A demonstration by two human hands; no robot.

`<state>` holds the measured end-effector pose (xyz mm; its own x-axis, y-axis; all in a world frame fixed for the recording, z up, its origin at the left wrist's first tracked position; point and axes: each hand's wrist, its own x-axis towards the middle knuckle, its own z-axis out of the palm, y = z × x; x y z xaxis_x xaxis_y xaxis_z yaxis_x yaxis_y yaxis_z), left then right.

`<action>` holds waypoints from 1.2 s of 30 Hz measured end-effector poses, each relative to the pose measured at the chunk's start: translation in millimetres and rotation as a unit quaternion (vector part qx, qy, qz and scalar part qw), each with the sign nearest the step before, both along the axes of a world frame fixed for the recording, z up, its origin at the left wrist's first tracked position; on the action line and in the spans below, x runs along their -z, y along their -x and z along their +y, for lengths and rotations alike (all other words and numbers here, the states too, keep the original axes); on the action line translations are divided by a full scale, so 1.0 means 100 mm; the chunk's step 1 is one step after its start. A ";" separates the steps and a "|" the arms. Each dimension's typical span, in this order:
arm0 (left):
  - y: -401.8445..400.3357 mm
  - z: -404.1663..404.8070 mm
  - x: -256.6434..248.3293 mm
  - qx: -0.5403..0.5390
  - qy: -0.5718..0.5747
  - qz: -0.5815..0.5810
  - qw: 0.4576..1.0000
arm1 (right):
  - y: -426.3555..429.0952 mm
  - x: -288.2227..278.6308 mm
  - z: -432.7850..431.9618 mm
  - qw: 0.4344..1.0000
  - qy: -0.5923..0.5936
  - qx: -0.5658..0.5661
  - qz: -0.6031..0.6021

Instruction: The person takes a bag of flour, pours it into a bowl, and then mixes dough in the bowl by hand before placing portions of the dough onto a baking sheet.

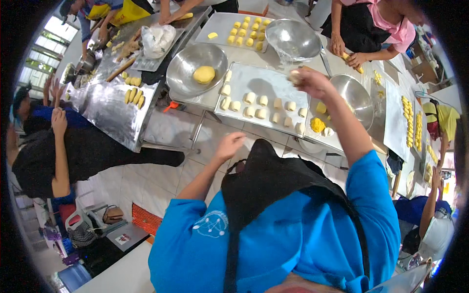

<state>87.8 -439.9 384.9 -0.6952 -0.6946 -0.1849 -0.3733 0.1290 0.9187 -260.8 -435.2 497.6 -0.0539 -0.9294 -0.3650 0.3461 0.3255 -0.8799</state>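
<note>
My right hand [311, 82] is raised over the right end of a metal baking tray [271, 77], its fingers closed around a small pale piece of dough [294, 77]. Rolled pieces of white dough [250, 97] lie on that tray. My left hand [230, 145] hangs in the air before the tray, fingers bent; whether it holds anything is unclear. Beside the tray, near my right forearm, are a yellow mound of filling [317, 125] and a small white dough piece [328, 132]. A steel bowl [357, 99] stands partly behind that forearm.
A steel bowl [179, 69] holds yellow dough [204, 74]; another steel bowl [293, 38] stands behind the tray. A farther tray [216, 27] carries yellow pieces. Co-workers stand left, across and right. A steel table [124, 124] is at the left, with a rolling pin [121, 69].
</note>
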 end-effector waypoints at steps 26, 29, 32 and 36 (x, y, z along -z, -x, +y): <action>-1.93 -0.51 0.42 -0.085 0.037 -0.191 0.977 | -1.58 1.20 -1.59 0.659 -0.080 -0.213 0.717; -1.94 -0.54 0.39 -0.079 0.077 -0.216 0.970 | -1.59 1.18 -1.62 0.637 -0.089 -0.237 0.728; -1.96 -0.57 0.39 -0.084 0.071 -0.226 0.968 | -1.59 1.11 -1.68 0.597 -0.080 -0.304 0.738; -1.89 -0.64 0.31 -0.087 0.054 -0.205 0.974 | -1.46 1.23 -1.67 0.601 -0.070 -0.288 0.742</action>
